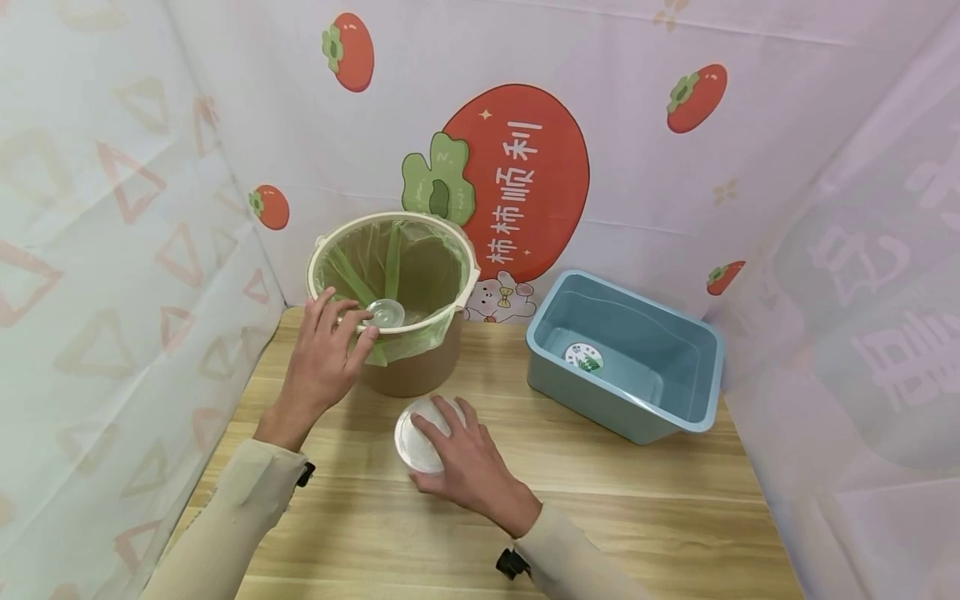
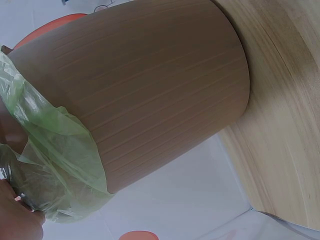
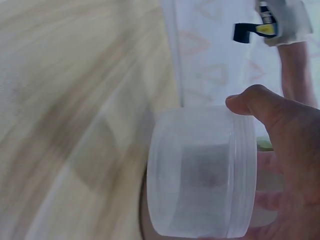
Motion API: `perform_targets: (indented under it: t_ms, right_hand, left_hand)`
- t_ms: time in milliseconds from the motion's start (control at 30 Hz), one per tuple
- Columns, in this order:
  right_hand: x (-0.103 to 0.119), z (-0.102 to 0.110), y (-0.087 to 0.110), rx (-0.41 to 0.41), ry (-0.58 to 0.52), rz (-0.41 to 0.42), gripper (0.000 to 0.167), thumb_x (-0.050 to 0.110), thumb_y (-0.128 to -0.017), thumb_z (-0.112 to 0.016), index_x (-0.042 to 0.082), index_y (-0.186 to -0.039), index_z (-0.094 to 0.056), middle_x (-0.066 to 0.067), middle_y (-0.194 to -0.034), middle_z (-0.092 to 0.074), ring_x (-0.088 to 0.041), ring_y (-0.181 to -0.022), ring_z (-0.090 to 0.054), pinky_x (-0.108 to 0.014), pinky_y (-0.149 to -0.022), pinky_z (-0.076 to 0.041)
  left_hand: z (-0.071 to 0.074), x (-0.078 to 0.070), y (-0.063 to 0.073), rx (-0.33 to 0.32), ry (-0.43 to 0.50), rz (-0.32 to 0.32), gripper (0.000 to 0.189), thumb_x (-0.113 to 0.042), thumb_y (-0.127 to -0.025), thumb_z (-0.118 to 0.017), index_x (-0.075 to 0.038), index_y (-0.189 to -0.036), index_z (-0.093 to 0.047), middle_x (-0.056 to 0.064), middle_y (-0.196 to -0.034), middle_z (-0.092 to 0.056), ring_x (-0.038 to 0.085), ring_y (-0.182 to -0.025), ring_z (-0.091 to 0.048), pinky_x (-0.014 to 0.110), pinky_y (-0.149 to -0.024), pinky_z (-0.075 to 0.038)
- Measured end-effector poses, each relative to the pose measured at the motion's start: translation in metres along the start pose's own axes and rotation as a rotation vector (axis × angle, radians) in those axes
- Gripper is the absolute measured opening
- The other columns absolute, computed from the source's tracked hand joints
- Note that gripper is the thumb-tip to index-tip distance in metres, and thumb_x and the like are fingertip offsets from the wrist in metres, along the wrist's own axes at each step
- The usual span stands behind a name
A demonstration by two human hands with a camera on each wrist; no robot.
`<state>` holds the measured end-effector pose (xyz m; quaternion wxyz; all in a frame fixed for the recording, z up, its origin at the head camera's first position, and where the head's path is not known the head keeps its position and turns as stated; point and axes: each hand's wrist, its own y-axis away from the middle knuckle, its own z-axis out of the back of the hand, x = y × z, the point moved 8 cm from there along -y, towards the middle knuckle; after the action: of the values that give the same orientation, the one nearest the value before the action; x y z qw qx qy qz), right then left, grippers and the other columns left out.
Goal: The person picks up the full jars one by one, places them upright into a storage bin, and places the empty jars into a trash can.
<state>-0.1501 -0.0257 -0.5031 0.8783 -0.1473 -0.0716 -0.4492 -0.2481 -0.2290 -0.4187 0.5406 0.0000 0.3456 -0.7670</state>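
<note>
In the head view, my left hand (image 1: 322, 354) is at the near rim of a brown bin (image 1: 408, 371) lined with a green plastic bag (image 2: 60, 135). It pinches a small clear plastic cup (image 1: 386, 313) between thumb and fingers, over the bag's mouth. In the left wrist view only part of that hand shows, at the lower left corner. My right hand (image 1: 468, 458) grips a round, translucent plastic jar (image 3: 195, 172) around its top edge, low over the table in front of the bin. The right wrist view shows the jar's ribbed rim beside the thumb (image 3: 257, 102).
A blue rectangular tub (image 1: 622, 408), with a round sticker inside, stands to the right of the bin. Both stand on a wood-grain table (image 1: 637, 517). Printed cloth walls (image 1: 622, 50) enclose the back and sides.
</note>
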Motion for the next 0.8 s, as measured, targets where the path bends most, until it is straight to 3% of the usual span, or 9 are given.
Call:
perform_targets:
  t_ms: [333, 500, 800]
  right_hand:
    - [0.000, 0.044, -0.002, 0.017, -0.034, -0.033, 0.079, 0.057, -0.088, -0.085, 0.029, -0.156, -0.059, -0.012, -0.170, -0.045, -0.045, -0.147, -0.049, -0.054, -0.090, -0.063]
    - [0.000, 0.068, -0.006, -0.023, -0.060, -0.031, 0.077, 0.054, -0.087, -0.087, 0.027, -0.154, -0.060, -0.013, -0.168, -0.046, -0.045, -0.146, -0.049, -0.056, -0.088, -0.063]
    - [0.000, 0.109, -0.010, -0.101, -0.042, -0.008, 0.077, 0.052, -0.085, -0.089, 0.026, -0.152, -0.062, -0.014, -0.166, -0.049, -0.046, -0.143, -0.052, -0.061, -0.099, -0.061]
  left_hand:
    - [-0.001, 0.002, 0.001, 0.009, 0.001, 0.007, 0.035, -0.034, -0.111, -0.056, -0.005, -0.125, -0.071, 0.024, -0.141, -0.062, 0.048, -0.158, -0.034, 0.072, -0.132, -0.017]
    - [-0.001, 0.002, 0.000, 0.013, 0.004, 0.009, 0.036, -0.034, -0.112, -0.056, -0.005, -0.126, -0.071, 0.024, -0.141, -0.061, 0.048, -0.158, -0.034, 0.072, -0.133, -0.016]
    - [-0.001, 0.000, 0.000, 0.012, -0.004, -0.002, 0.036, -0.034, -0.112, -0.055, -0.005, -0.125, -0.071, 0.024, -0.141, -0.061, 0.048, -0.158, -0.034, 0.073, -0.132, -0.016]
